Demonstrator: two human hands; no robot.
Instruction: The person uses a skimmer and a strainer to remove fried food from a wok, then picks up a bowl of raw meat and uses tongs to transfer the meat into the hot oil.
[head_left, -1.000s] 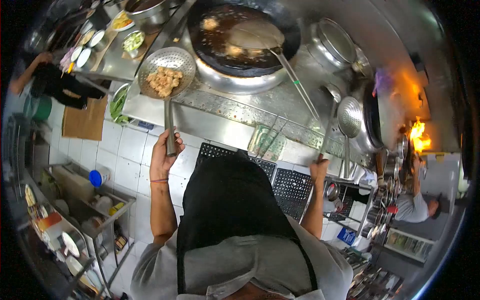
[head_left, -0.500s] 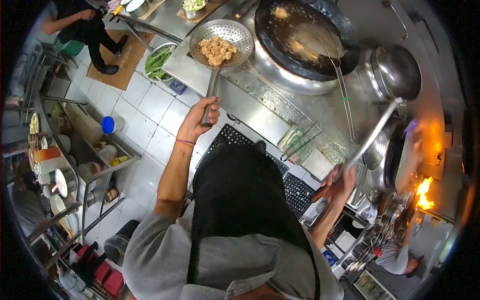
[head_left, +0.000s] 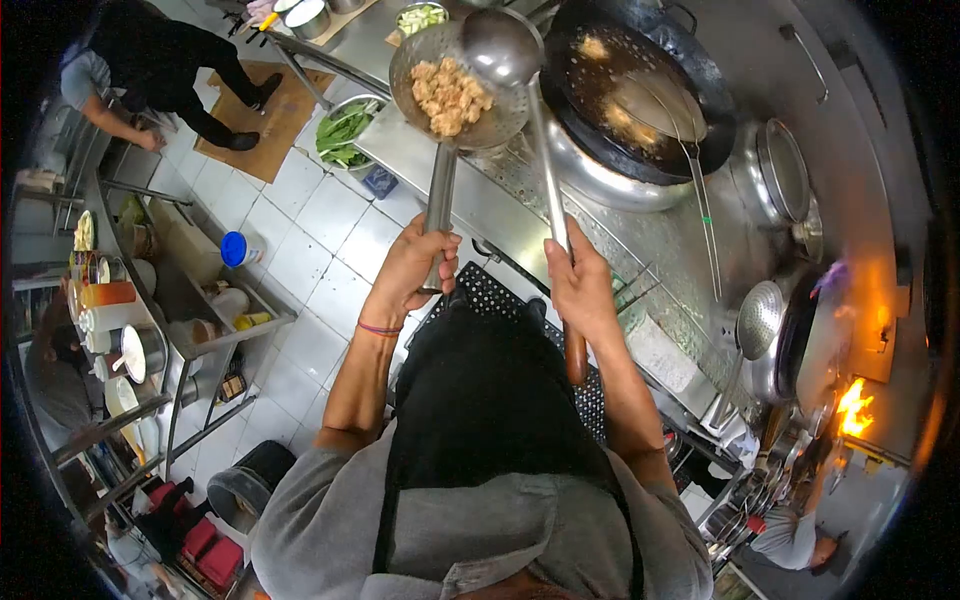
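My left hand grips the strainer handle. My right hand grips the ladle, which sits over the strainer at 12 o'clock. The fried bits are out already. A few more, I think, float in the wok at 1 o'clock.

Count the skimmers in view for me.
3. One skimmer, holding fried pieces, is in the left hand; a wire skimmer rests in the wok; a third skimmer stands farther right. The right hand holds a ladle, not counted. More may be hidden among the lower-right utensils.
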